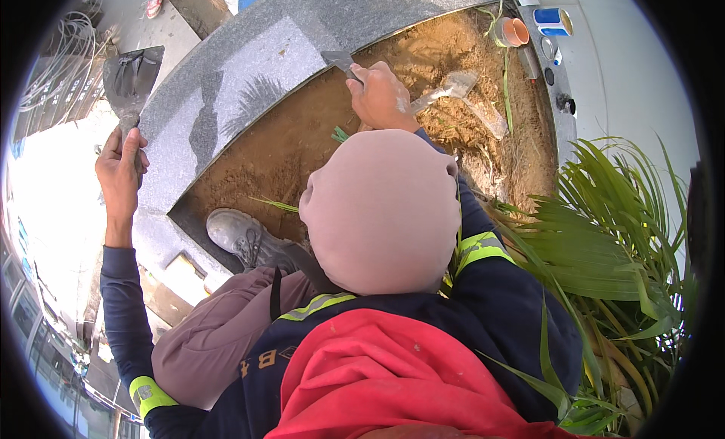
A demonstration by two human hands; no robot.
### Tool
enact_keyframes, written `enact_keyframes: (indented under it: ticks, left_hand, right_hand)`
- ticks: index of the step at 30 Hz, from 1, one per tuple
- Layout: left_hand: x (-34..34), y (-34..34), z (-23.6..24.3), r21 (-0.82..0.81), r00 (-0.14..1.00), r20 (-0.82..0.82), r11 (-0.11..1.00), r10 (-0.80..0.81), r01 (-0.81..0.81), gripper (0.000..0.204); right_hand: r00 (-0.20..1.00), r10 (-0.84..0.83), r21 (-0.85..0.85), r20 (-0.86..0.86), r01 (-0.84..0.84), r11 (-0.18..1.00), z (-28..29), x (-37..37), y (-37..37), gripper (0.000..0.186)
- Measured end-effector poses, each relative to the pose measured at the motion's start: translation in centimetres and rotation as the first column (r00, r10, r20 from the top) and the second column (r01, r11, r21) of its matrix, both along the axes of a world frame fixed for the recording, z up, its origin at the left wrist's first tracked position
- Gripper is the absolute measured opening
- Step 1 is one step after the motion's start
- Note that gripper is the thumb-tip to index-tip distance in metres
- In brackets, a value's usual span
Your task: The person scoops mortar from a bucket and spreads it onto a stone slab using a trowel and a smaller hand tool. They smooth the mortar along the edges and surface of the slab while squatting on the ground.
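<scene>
My left hand is closed around the handle of a wide, dark-bladed scraper. That blade points away from me, beyond the outer side of a grey stone ledge. A second, smaller scraper is gripped in my right hand, its fingers wrapped round the handle. The small blade lies at the ledge's inner edge; I cannot tell whether it touches the stone. Pale smears mark the back of my right hand. Below both hands, brown soil fills the bed inside the ledge.
My grey shoe stands in the soil by the ledge corner. Palm fronds crowd the right. An orange pipe end, a blue-and-white can and clear plastic lie far right. Cables tangle far left.
</scene>
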State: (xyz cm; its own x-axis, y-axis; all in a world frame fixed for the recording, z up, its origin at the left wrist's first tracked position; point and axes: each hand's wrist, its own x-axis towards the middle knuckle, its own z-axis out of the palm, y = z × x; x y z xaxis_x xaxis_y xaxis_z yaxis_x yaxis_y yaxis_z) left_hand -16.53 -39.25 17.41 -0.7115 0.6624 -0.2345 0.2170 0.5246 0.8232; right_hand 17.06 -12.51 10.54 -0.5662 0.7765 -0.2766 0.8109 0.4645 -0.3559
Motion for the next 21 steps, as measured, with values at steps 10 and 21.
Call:
enact_keyframes:
  ticks: [10,21]
  left_hand:
    - [0.0,-0.3,0.4,-0.022,1.0,-0.011,1.0,0.007,-0.007,0.034]
    - [0.8,-0.1,0.5,-0.055,1.0,-0.022,0.998,-0.007,0.006,0.029]
  right_hand:
    - [0.62,-0.565,-0.406,-0.545,0.394,0.825,-7.3,6.6,5.3,0.045]
    - [0.079,-0.831,-0.8,-0.551,0.234,0.553,-15.4,5.4,8.1,0.029]
